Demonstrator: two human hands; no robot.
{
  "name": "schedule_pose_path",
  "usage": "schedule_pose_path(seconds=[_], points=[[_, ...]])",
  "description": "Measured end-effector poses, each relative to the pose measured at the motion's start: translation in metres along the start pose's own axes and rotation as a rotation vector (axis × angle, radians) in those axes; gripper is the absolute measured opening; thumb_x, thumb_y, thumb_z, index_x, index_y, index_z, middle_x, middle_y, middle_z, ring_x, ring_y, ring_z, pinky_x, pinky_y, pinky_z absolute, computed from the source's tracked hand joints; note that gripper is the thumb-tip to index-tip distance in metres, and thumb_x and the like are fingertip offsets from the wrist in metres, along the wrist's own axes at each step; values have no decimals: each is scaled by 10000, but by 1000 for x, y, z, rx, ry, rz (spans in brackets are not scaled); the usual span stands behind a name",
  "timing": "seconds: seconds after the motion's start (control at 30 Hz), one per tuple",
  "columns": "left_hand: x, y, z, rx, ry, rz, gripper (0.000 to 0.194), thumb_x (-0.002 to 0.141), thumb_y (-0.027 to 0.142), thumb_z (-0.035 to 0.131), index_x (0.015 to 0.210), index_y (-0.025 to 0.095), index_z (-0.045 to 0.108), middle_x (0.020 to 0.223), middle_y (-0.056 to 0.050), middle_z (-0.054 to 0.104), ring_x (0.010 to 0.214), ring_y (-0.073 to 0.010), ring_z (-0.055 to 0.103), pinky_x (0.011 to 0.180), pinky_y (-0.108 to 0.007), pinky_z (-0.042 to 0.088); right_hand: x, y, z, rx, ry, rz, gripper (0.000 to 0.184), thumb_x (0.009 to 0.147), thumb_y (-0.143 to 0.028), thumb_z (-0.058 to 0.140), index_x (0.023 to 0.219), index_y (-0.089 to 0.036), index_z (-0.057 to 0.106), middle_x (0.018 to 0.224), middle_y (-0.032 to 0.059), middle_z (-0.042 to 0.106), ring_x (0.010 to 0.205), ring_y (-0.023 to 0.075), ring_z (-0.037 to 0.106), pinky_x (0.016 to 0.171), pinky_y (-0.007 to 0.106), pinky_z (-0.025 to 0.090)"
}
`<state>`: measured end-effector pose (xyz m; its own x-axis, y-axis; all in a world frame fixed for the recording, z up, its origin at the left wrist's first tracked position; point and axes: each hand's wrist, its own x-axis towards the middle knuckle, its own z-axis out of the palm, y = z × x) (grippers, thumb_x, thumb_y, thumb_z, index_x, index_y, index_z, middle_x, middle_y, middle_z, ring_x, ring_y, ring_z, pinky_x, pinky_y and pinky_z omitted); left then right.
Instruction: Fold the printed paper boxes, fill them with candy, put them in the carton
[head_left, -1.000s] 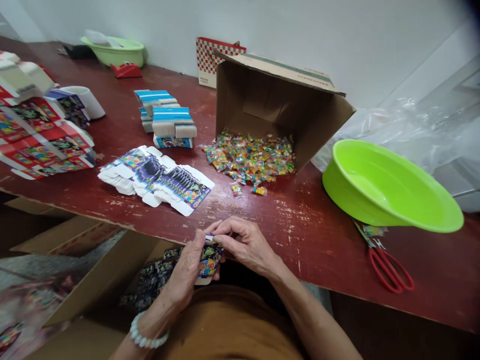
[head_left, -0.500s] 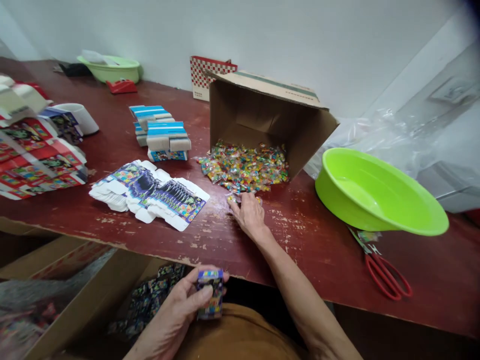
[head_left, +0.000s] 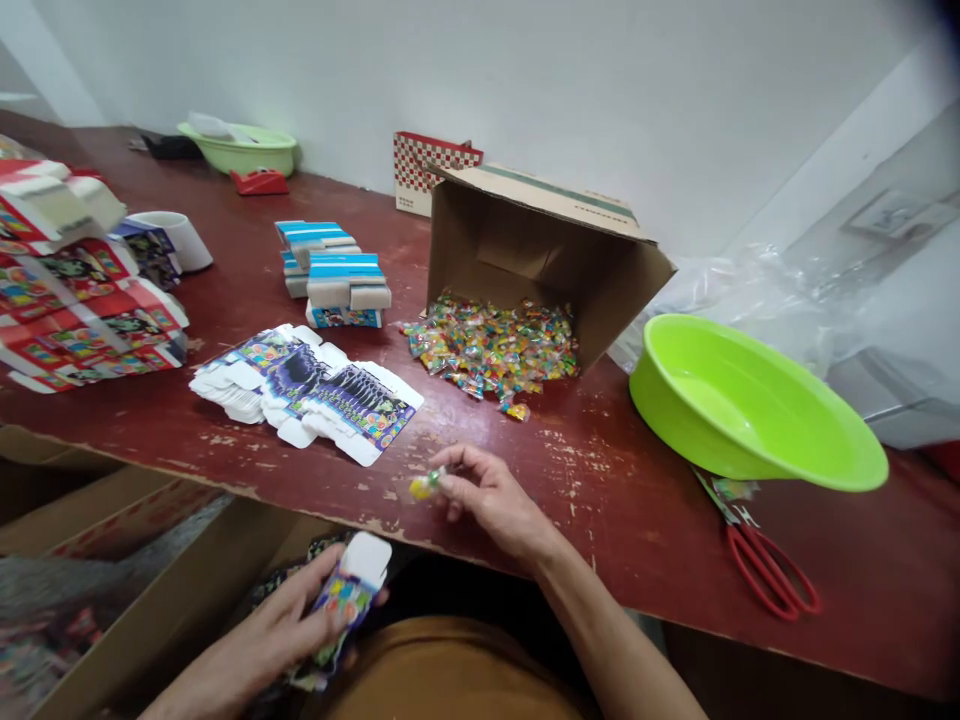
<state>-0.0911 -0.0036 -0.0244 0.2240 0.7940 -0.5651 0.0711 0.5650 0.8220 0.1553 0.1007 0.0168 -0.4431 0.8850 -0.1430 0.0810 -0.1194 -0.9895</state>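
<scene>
My left hand [head_left: 307,610] is closed around a small purple printed carton [head_left: 349,600], its white end flap standing up, below the table's front edge. Between the thumb and fingers of my right hand [head_left: 487,495] is a small clear candy packet [head_left: 426,486] with yellow and green in it, held above the table. A heap of similar candy packets [head_left: 502,340] spills from a cardboard box [head_left: 551,225] lying on its side. One loose packet [head_left: 515,410] lies just in front of the heap. Left of it is a fanned stack of flat purple cartons [head_left: 307,390].
A bright green basin [head_left: 750,400] stands at the right, with red-handled scissors [head_left: 772,570] before it. Blue-and-white carton bundles [head_left: 345,285] and red carton bundles [head_left: 90,310] sit to the left. Below the table edge, an open cardboard box [head_left: 172,610] holds filled cartons.
My right hand has drawn back from the candy heap toward me, bringing a packet. My left hand has moved left and tilted the carton, whose white flap now shows.
</scene>
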Motion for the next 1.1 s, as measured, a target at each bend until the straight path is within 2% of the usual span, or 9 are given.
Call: schedule_pose_path(seconds=[0.1, 0.27, 0.4, 0.5, 0.67, 0.77, 0.87, 0.97, 1.1], points=[[3, 24, 28, -49, -127, 104, 535, 832, 501, 657, 1275, 240, 509, 939, -60, 721, 746, -192, 654, 721, -303, 500, -19, -4, 12, 55, -110, -33, 206, 865, -327, 609, 1031, -208, 630, 876, -1, 614, 651, 90, 540, 585, 208, 457], [6, 49, 57, -58, -72, 257, 323, 839, 314, 621, 1135, 232, 521, 833, 6, 665, 635, -130, 609, 670, -267, 477, -22, -4, 12, -134, 64, -169, 187, 845, -231, 620, 1027, -191, 623, 801, -6, 629, 692, 116, 579, 644, 237, 482], [7, 53, 62, -77, -60, 299, 304, 811, 262, 599, 1097, 216, 508, 800, 14, 654, 588, -121, 582, 610, -258, 466, -22, -7, 7, -199, 142, -229, 91, 825, -221, 659, 905, -182, 639, 799, 6, 670, 688, 125, 607, 664, 253, 491], [9, 54, 66, -120, -73, 311, 305, 791, 262, 632, 1074, 212, 530, 785, 14, 663, 578, -121, 580, 585, -249, 465, -26, -12, 10, -252, 75, -274, 79, 855, -223, 651, 923, -193, 679, 824, 13, 692, 720, 134, 627, 698, 267, 495], [13, 58, 75, -429, -42, 248, 421, 853, 554, 564, 1033, 175, 599, 718, -35, 690, 534, -161, 618, 528, -269, 488, -31, -15, 14, -243, 69, -348, 164, 913, -295, 600, 941, -218, 741, 957, 49, 629, 902, 164, 615, 822, 307, 483], [16, 61, 80, -505, 3, 212, 470, 850, 586, 563, 1013, 150, 623, 689, -57, 705, 501, -172, 623, 495, -275, 503, -28, -11, 9, -14, 125, -200, 247, 848, -332, 684, 1076, -237, 689, 963, 27, 604, 820, 141, 610, 745, 283, 490], [18, 61, 84, -453, 36, 298, 395, 815, 501, 645, 1009, 159, 622, 658, -33, 695, 496, -158, 607, 454, -250, 497, -26, -4, 8, 249, -86, 33, 477, 746, -399, 792, 1153, -229, 611, 888, -1, 628, 627, 103, 592, 610, 254, 484], [21, 58, 87, -382, 76, 384, 365, 761, 457, 724, 963, 185, 590, 625, 1, 677, 487, -134, 591, 440, -211, 478, -24, 2, 12, 349, -204, 112, 434, 692, -434, 834, 992, -194, 634, 778, -17, 636, 553, 95, 581, 569, 246, 489], [20, 61, 85, -475, -25, 264, 359, 849, 525, 635, 988, 209, 538, 635, -7, 685, 471, -136, 609, 444, -213, 490, -26, 2, 15, 133, 0, -149, 286, 767, -461, 763, 765, -188, 676, 841, 21, 668, 626, 129, 631, 613, 281, 527]])
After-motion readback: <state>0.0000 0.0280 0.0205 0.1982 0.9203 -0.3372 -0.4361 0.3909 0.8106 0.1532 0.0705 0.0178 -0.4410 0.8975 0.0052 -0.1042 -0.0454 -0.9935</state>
